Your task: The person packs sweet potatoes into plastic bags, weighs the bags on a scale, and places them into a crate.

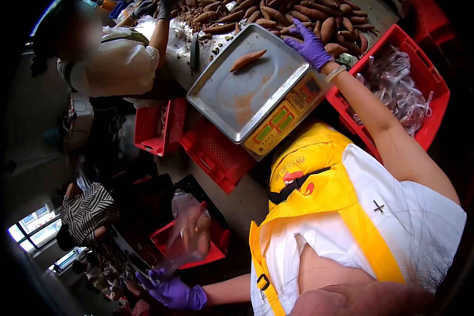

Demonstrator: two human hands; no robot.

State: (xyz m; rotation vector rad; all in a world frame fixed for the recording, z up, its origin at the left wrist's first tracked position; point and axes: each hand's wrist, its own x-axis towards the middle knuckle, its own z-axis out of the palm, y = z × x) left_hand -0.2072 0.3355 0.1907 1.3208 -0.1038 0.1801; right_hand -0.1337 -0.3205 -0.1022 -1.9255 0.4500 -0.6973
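My left hand (176,293), in a purple glove, grips the neck of a clear plastic bag (187,231) with several sweet potatoes inside, over a red crate. My right hand (306,46), also gloved in purple, is open, its fingers apart at the upper right corner of the scale's metal tray (221,100), beside the sweet potato pile (300,16). One sweet potato (247,60) lies on that tray. Below the tray is the scale's yellow panel (281,121) with green displays.
A red crate (437,95) full of filled plastic bags (395,89) stands right of the scale. More red crates (216,152) sit below it. A knife (194,52) lies on the table near a co-worker (116,63) with gloved hands. Another person (89,210) is farther back.
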